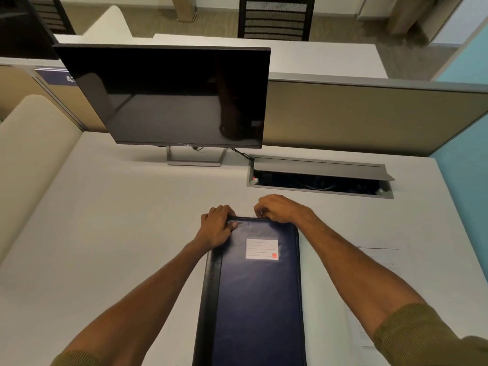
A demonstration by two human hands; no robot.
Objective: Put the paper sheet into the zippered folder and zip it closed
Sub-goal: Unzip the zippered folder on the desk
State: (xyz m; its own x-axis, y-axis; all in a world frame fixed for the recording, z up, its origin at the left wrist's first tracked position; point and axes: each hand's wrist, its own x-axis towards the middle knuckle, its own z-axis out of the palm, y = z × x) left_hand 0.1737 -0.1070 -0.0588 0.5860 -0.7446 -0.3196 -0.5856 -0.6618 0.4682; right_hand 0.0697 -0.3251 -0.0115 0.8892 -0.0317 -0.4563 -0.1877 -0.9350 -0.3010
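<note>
a dark blue zippered folder (256, 294) is laid flat and closed on the white desk (118, 220), its long side running away from the person, with a white lined label (262, 249) near its far end. the folder's far left corner is pressed down by the left hand (217, 227), whose fingers are laid flat over the cover and curled over the edge; nothing is gripped by it. the far edge of the folder is met by the right hand (280, 208), whose fingers are pinched together at the zipper line, though the zipper pull itself is hidden and it cannot be told whether it is held. a paper sheet (375, 294) is seen lying on the desk just to the right of the folder, partly covered by the right forearm. a dark monitor (163, 96) is stood at the back of the desk, and an open cable tray (320, 178) is set into the desk surface to its right, beyond the hands.
</note>
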